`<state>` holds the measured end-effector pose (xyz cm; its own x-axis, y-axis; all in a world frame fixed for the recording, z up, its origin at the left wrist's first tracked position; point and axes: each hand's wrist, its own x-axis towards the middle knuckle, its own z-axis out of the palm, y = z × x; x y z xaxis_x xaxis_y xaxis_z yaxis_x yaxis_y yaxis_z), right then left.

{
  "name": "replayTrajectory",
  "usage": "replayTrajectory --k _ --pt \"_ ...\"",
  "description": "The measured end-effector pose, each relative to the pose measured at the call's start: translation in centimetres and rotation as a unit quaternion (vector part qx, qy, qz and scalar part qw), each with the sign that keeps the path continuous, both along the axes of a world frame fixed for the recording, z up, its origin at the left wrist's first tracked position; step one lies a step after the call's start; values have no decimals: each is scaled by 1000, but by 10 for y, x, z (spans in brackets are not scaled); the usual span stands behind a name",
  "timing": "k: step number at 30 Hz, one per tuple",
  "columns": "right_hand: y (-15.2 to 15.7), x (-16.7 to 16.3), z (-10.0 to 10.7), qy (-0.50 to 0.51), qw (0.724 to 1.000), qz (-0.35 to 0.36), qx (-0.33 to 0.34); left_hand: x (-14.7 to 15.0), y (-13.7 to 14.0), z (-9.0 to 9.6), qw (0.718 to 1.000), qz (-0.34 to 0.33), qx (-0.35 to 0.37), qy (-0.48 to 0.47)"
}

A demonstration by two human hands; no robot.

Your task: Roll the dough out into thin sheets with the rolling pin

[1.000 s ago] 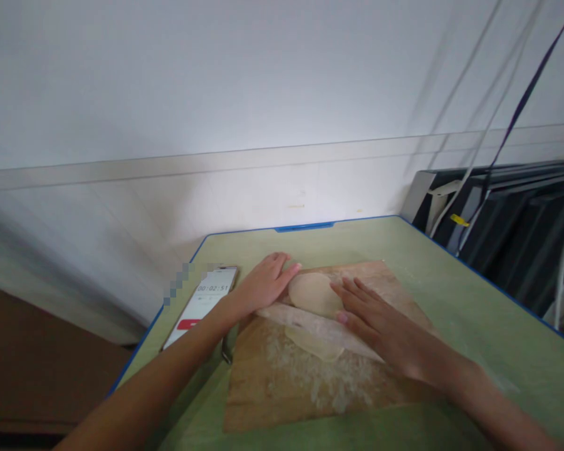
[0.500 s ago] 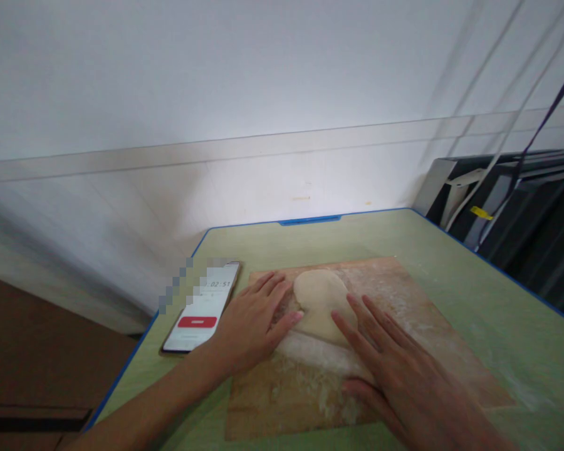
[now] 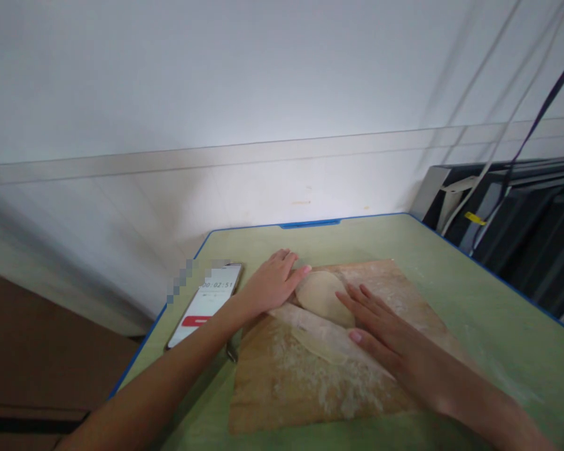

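Note:
A pale sheet of dough lies on a floured wooden board. Across it runs a flour-whitened rolling pin, slanting down to the right, with dough showing on both its far and near sides. My left hand rests over the pin's left end, fingers stretched forward past the board's far edge and thumb towards the dough. Over the right end lies my right hand, palm down, its fingers extended over the dough's right edge. Both palms hide the pin's ends; neither hand is wrapped round it.
Left of the board, a phone with a running timer lies on the green table, which has a blue edge. A small dark object is partly hidden by my left forearm. A white wall stands behind; dark panels lean at right.
Both hands have moved away from me, rolling the pin forward over the dough. A strip of dough now shows on the pin's near side.

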<state>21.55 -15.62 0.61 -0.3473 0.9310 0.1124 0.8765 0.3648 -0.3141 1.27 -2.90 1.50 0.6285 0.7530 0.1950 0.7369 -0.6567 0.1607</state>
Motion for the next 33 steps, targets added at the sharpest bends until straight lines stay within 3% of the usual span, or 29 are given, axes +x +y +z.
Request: replayTrajectory --k 9,13,18,26,29,33 --pt "-25 -18 -17 -105 969 68 211 -36 -58 1 999 -12 -13 36" --pt "-29 -22 -25 -107 952 59 282 -40 -65 -1 999 0 -1 43" --pt "-24 -19 -20 -107 963 48 244 -30 -46 -2 1000 -3 -10 25" --pt "2 1 1 -66 996 5 66 -3 -5 -2 1000 10 7 -17" --pt "-4 -2 -6 -87 992 13 89 -8 -16 -1 1000 7 1 -8" --pt "-17 -12 -18 -117 975 49 184 -25 -45 0 1000 -19 -6 23"
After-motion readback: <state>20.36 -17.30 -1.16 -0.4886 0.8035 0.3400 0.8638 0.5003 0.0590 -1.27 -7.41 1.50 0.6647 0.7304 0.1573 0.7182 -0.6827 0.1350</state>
